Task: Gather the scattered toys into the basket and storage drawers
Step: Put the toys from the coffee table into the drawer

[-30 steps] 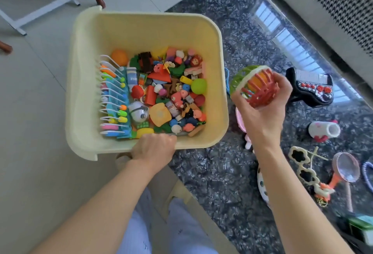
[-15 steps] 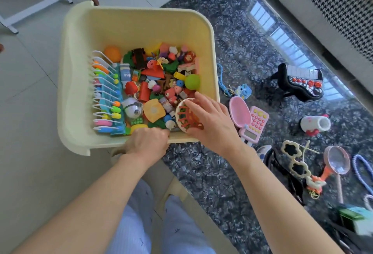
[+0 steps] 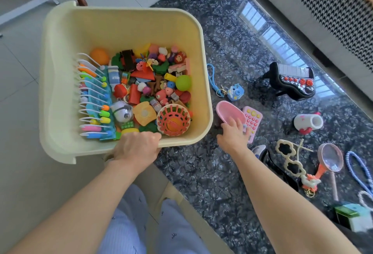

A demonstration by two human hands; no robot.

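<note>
Left hand (image 3: pixel 137 148): grip closed over the near rim of the cream basket (image 3: pixel 129 25), which holds small toys and the orange lattice ball (image 3: pixel 173 121). Right hand (image 3: pixel 234 134): fingers curled on the pink toy phone (image 3: pixel 247 121) on the dark marble floor (image 3: pixel 201 173).

Bead necklace (image 3: pixel 361 175) cut off at right edge.
</note>
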